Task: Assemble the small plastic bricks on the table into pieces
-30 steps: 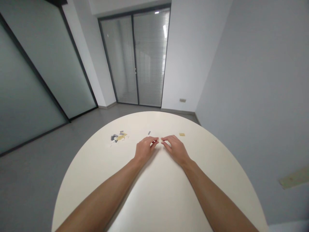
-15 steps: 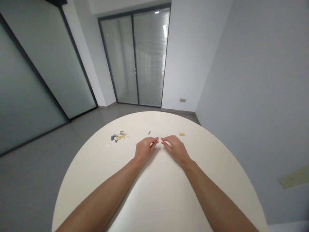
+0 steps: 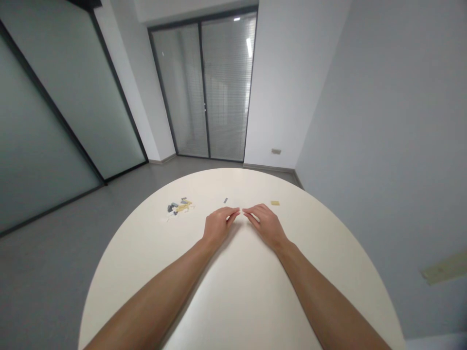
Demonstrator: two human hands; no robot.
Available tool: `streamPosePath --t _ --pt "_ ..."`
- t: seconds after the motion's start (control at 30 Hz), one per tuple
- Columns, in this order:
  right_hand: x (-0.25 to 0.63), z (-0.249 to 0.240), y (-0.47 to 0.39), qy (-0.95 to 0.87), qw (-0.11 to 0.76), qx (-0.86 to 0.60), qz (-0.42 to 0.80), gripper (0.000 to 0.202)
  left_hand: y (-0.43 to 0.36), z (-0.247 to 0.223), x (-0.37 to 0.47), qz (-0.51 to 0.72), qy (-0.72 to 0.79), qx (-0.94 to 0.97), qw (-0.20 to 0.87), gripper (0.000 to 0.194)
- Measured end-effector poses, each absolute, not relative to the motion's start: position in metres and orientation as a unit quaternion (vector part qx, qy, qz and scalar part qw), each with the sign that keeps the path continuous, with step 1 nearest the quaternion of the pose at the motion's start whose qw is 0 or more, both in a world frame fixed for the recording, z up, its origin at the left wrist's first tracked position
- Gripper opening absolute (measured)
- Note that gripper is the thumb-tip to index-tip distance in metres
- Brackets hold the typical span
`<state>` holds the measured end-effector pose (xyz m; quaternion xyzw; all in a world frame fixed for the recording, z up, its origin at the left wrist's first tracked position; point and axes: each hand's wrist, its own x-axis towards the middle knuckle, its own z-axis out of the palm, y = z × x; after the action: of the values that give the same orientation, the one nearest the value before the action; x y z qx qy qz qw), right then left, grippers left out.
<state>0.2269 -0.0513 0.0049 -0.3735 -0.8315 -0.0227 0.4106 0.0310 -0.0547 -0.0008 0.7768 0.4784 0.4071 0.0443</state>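
Left hand (image 3: 218, 226): here at mid-frame, I see thumb and fingers drawn close at their tips, pointing right.
Right hand (image 3: 268, 224): mirrors it, fingertips pointing left, thumb tucked under.
Gap: the two sets of fingertips face each other, a sliver apart, just right of the frame's centre line.
Grip: tips near together on both sides; from this far off I cannot tell whether either is clamped on something tiny, as the fingers would hide it.
Small grey oblong plastic-looking piece (image 3: 225, 200): there it lies, just beyond the left knuckles, up and left of the left fingertips; long axis slants from lower left to upper right. Left hand is nearer.
Flat yellow rectangular piece (image 3: 275, 203): just past the right knuckles, up and right of the right fingertips; long axis runs across the frame. Right hand is nearer.
Loose pile of grey, yellow and white small pieces (image 3: 182, 207): well apart, left of the left hand; its axes point every which way.
Round white table (image 3: 233, 301): carries all of it.
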Motion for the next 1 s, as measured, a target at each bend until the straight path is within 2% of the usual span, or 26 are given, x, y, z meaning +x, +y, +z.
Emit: streamPosePath --t 1.0 --pt "0.2256 0.0062 -0.0524 -0.837 0.391 -0.383 -0.012 0.025 -0.0563 -0.0004 0.0320 0.383 0.493 0.779 0.057 0.025"
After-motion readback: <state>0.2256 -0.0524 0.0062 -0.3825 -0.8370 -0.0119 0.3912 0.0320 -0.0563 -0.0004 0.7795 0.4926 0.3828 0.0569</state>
